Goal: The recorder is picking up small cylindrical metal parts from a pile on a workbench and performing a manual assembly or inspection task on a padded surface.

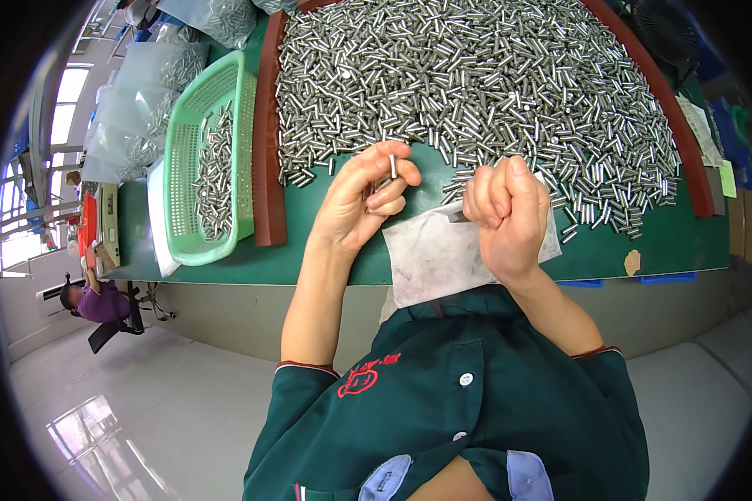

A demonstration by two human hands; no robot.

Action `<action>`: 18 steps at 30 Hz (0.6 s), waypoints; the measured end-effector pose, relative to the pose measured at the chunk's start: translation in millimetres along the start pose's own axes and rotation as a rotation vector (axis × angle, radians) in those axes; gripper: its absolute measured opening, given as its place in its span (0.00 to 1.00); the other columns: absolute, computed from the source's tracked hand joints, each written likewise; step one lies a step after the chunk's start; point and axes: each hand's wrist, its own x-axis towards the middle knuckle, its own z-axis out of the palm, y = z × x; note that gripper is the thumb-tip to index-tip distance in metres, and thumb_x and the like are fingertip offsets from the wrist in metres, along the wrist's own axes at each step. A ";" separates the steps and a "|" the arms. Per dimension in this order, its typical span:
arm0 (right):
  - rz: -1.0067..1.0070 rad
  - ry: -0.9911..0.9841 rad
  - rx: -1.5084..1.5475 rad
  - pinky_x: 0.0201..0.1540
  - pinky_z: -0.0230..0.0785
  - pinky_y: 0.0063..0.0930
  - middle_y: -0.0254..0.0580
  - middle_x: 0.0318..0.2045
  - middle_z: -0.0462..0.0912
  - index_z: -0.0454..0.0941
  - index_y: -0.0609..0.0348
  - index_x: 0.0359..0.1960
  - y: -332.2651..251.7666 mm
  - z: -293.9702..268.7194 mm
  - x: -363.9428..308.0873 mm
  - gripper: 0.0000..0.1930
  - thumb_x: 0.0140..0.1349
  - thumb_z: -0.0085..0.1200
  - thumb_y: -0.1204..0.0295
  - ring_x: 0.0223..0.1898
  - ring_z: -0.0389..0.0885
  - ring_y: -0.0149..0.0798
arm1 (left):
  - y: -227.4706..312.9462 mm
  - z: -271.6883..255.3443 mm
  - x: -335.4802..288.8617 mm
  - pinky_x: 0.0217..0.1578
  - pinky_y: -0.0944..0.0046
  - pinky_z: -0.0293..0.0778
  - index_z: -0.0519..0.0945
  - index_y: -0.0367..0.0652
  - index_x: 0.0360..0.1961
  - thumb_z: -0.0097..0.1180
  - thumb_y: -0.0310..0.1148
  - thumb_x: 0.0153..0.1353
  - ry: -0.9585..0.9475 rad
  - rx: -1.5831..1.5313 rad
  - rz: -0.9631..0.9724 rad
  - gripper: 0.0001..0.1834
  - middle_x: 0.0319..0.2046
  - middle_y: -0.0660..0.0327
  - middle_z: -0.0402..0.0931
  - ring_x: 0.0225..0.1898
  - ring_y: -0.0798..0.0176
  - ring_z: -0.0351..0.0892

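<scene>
Between the fingers of my left hand a short shiny metal pin stands nearly upright; the curled fingers hide whether more lie in the palm. My right hand is closed in a loose fist over a smudged white sheet, and what it holds, if anything, is hidden. The sheet, cloth or paper, lies across the front edge of the green table. Just beyond both hands spreads a wide heap of similar metal pins, with a few loose ones at its near edge.
Red-brown strips border the heap on the left and right. A light green basket with pins inside stands on the left, beside clear bags of pins. A person in purple sits far left. A fan is at back right.
</scene>
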 end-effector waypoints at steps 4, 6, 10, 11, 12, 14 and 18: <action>-0.009 0.014 0.016 0.15 0.43 0.17 0.29 0.09 0.55 0.53 0.55 0.10 1.5 -0.8 0.9 0.20 0.63 0.31 0.68 0.13 0.50 0.22 | 0.4 3.3 -4.8 0.14 0.79 0.48 0.69 0.40 0.27 0.36 0.37 0.63 0.061 0.132 0.147 0.14 0.15 0.67 0.58 0.14 0.77 0.50; -0.012 0.014 0.007 0.15 0.43 0.17 0.29 0.09 0.55 0.53 0.55 0.10 1.5 -2.5 1.7 0.20 0.63 0.31 0.68 0.13 0.50 0.22 | 1.7 4.7 -9.4 0.14 0.77 0.46 0.71 0.40 0.27 0.38 0.34 0.63 0.242 0.672 0.207 0.12 0.12 0.70 0.57 0.13 0.77 0.50; -0.011 -0.004 -0.002 0.16 0.43 0.17 0.29 0.09 0.55 0.54 0.55 0.11 1.5 -1.6 2.5 0.20 0.63 0.31 0.68 0.13 0.50 0.22 | -4.4 19.9 -11.2 0.18 0.62 0.64 0.73 0.41 0.31 0.50 0.29 0.54 0.473 1.696 0.440 0.05 0.15 0.54 0.72 0.16 0.57 0.73; -0.008 -0.009 0.001 0.16 0.43 0.17 0.29 0.09 0.55 0.54 0.55 0.11 1.2 0.0 2.2 0.20 0.63 0.31 0.68 0.13 0.50 0.22 | -5.7 21.2 -10.8 0.18 0.60 0.64 0.73 0.40 0.30 0.50 0.29 0.53 0.456 1.774 0.444 0.05 0.14 0.54 0.72 0.17 0.54 0.72; -0.010 -0.004 0.003 0.16 0.43 0.17 0.29 0.09 0.55 0.54 0.55 0.10 0.6 1.1 2.0 0.20 0.63 0.31 0.68 0.13 0.50 0.22 | -6.6 22.0 -9.1 0.18 0.58 0.65 0.72 0.40 0.29 0.51 0.29 0.53 0.436 1.852 0.447 0.05 0.14 0.53 0.72 0.17 0.51 0.72; -0.015 0.003 0.002 0.16 0.43 0.16 0.29 0.09 0.55 0.54 0.55 0.10 0.5 1.5 1.8 0.20 0.63 0.31 0.68 0.13 0.50 0.22 | -10.6 21.3 -3.4 0.19 0.56 0.66 0.72 0.40 0.28 0.52 0.30 0.52 0.435 1.891 0.445 0.06 0.15 0.53 0.73 0.18 0.50 0.73; -0.001 0.000 0.002 0.16 0.43 0.16 0.30 0.09 0.56 0.54 0.56 0.11 0.3 0.5 1.3 0.20 0.63 0.31 0.68 0.13 0.50 0.22 | -15.3 24.1 4.8 0.20 0.55 0.67 0.70 0.39 0.27 0.52 0.31 0.51 0.471 2.089 0.357 0.06 0.14 0.52 0.72 0.18 0.49 0.73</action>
